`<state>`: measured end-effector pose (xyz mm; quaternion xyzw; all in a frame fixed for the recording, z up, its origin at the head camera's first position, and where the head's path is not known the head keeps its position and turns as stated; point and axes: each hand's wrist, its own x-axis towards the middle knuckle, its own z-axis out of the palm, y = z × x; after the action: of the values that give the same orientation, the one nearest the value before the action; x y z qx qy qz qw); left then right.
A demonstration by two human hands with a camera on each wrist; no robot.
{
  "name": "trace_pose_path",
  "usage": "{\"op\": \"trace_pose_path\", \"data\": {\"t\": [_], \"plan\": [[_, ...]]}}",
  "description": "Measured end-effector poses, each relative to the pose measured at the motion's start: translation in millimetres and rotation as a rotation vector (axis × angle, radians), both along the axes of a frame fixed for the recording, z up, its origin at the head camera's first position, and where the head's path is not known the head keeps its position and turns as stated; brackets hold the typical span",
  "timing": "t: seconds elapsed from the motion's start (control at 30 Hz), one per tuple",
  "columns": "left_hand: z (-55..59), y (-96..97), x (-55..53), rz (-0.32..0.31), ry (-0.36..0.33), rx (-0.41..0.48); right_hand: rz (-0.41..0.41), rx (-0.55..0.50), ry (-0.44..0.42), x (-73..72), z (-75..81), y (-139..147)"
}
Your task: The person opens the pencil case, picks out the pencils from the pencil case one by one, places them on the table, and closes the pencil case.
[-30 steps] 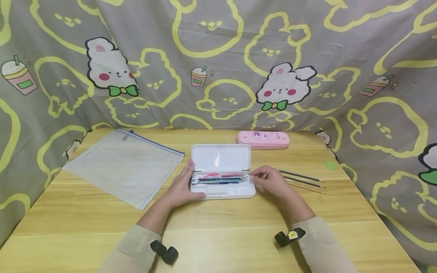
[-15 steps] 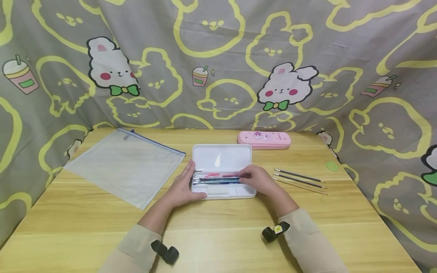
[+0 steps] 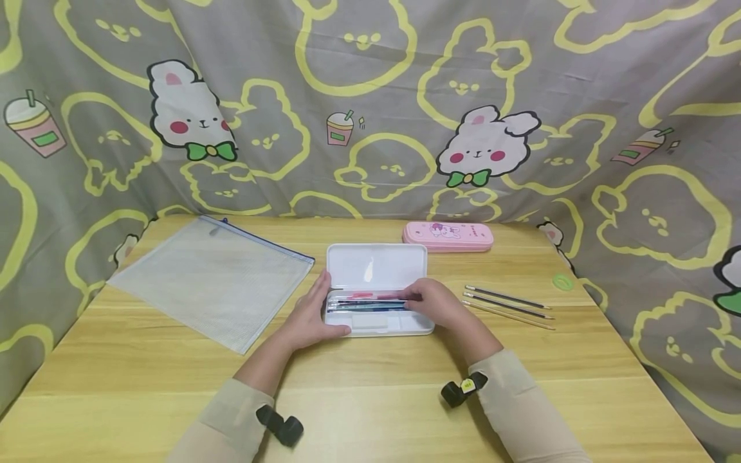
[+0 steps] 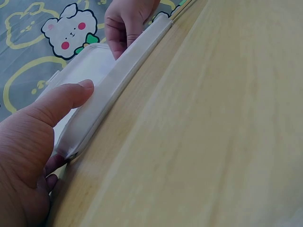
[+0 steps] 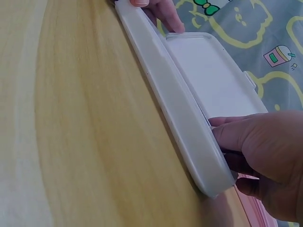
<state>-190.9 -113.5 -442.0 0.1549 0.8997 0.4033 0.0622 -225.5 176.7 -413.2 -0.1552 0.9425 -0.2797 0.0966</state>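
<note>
A white pencil case (image 3: 376, 267) stands on the table with its lid raised. Inside lie several pencils (image 3: 365, 305), a pink item (image 3: 363, 296) behind them and a white block (image 3: 369, 323) in the front part. My left hand (image 3: 307, 318) grips the case's left end, thumb along the front wall (image 4: 106, 94) and fingers round the side. My right hand (image 3: 442, 305) reaches in from the right, thumb and forefinger bent round the right ends of the pencils and covering their tips. In the right wrist view, the case wall hides the fingertips of the right hand (image 5: 270, 156).
Three loose pencils (image 3: 509, 305) lie right of the case. Behind it sits a closed pink pencil case (image 3: 448, 237). A clear zip pouch (image 3: 214, 283) lies flat at left. A small green ring (image 3: 562, 282) is near the right edge; a patterned curtain (image 3: 382, 173) surrounds the table.
My right hand has moved left from the case's right end, its fingers now in among the pencils; over the last half second it barely shifts. The left hand keeps its place.
</note>
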Motion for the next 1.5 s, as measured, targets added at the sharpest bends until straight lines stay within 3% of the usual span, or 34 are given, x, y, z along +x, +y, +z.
{"op": "trace_pose_path", "data": {"t": [0.23, 0.53, 0.8, 1.17, 1.5], "plan": [[-0.5, -0.4, -0.7, 0.002, 0.013, 0.0, -0.014, -0.063, 0.028, 3.2, -5.7, 3.6], [0.0, 0.4, -1.1, -0.005, -0.001, -0.006, -0.139, -0.272, -0.012, 10.8, -14.9, 12.4], [1.4, 1.7, 0.0, -0.002, -0.02, -0.006, -0.187, -0.377, 0.012, 19.9, -11.8, 31.4], [0.6, 0.5, -0.1, 0.002, -0.034, -0.011, -0.231, -0.301, 0.128, 41.4, -3.5, 81.6], [1.3, 1.1, -0.4, -0.004, -0.028, -0.006, -0.437, -0.319, 0.034, 70.2, 0.4, 146.8]]}}
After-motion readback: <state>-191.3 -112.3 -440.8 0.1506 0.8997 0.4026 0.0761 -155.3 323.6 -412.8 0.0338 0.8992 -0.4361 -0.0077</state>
